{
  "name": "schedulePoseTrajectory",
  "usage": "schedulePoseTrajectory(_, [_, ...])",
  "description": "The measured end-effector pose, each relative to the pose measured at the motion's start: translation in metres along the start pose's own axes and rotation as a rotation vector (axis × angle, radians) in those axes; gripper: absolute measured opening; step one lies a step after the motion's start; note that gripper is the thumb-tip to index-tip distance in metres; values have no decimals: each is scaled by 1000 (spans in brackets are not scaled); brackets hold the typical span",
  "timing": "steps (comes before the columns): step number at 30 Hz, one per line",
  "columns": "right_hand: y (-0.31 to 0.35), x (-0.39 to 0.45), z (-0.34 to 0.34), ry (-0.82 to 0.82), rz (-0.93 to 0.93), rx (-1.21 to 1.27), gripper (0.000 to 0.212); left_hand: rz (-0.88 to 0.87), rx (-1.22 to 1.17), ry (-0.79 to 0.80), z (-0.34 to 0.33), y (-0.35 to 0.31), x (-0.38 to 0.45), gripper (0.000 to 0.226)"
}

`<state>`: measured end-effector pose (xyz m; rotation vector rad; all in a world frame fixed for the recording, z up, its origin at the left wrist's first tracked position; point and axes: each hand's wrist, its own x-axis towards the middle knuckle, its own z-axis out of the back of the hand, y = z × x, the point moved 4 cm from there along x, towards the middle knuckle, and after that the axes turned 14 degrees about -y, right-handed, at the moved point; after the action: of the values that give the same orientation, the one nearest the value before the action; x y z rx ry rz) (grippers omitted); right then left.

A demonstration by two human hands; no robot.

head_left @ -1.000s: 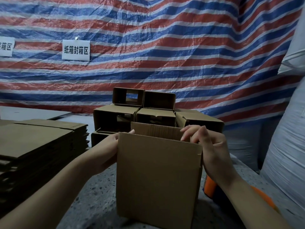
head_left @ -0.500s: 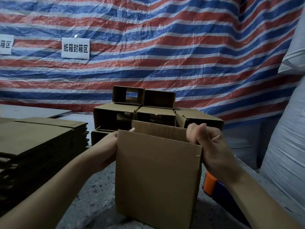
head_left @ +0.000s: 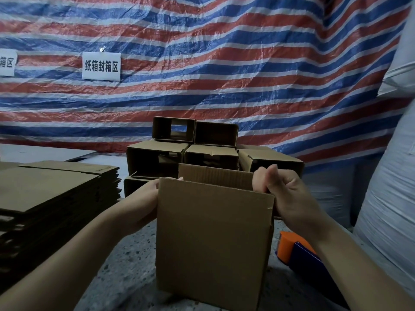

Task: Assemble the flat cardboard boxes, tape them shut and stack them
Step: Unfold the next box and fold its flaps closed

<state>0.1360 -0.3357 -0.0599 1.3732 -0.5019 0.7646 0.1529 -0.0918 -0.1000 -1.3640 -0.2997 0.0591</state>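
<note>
Striped tarp (head_left: 224, 70) w/ white signs (head_left: 101, 66), white sacks (head_left: 390, 198) rt

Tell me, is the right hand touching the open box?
Touching. The head view shows the right hand gripping the top right edge of the open box.

Two bare forearms come in from the bottom corners, with no sleeve, cuff or glove on either as far as the edge of view. The left hand (head_left: 143, 205) and the right hand (head_left: 289, 198) wear no ring, watch, strap or bracelet. The fingers (head_left: 260, 180) of the right hand are bare too, with short nails; in the dim light no marks or polish can be made out
</note>
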Motion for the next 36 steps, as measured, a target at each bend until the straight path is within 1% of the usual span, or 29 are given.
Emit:
schedulePoseTrajectory(1, [0,-1,0,27,5,43,69,16,-21,33,-2,2,1,33])
schedulePoseTrajectory(5, [-3,-2,1,81,-27,128,69,32,-78,63,-5,4,4,26])
schedulePoseTrajectory(7, [-4,-2,3,98,-46,133,71,15,-74,85,-6,3,2,20])
schedulePoseTrajectory(10, [-5,0,8,91,-68,124,71,8,-98,84,-5,4,4,17])
schedulePoseTrajectory(14, [-3,0,7,103,-89,61,66,3,-112,105,-4,7,8,16])
schedulePoseTrajectory(16, [-1,-1,6,97,-90,56,63,2,-138,132,-2,7,8,10])
schedulePoseTrajectory(18, [0,-1,4,86,-90,56,62,-1,-162,178,-1,7,8,16])
schedulePoseTrajectory(20, [-1,-1,3,77,-87,50,64,-2,-158,190,1,8,7,25])
schedulePoseTrajectory(22, [0,-1,2,62,-89,44,68,-4,-172,195,2,9,8,29])
schedulePoseTrajectory(24, [0,0,0,38,-89,28,72,-14,-197,212,3,9,8,27])
schedulePoseTrajectory(27, [-2,-1,-4,-13,-91,17,70,-37,-217,280,4,10,6,17])
schedulePoseTrajectory(30, [-3,-2,-10,-56,-71,38,64,-38,-232,357,6,12,6,22])
schedulePoseTrajectory(33, [-1,-2,-11,28,-63,-18,69,-51,-223,372,6,12,7,33])
schedulePoseTrajectory(35, [2,-2,-8,96,-80,-4,74,-28,-238,314,4,11,9,29])
schedulePoseTrajectory(36, [2,0,-4,120,-91,7,73,-6,-243,280,2,10,9,31])
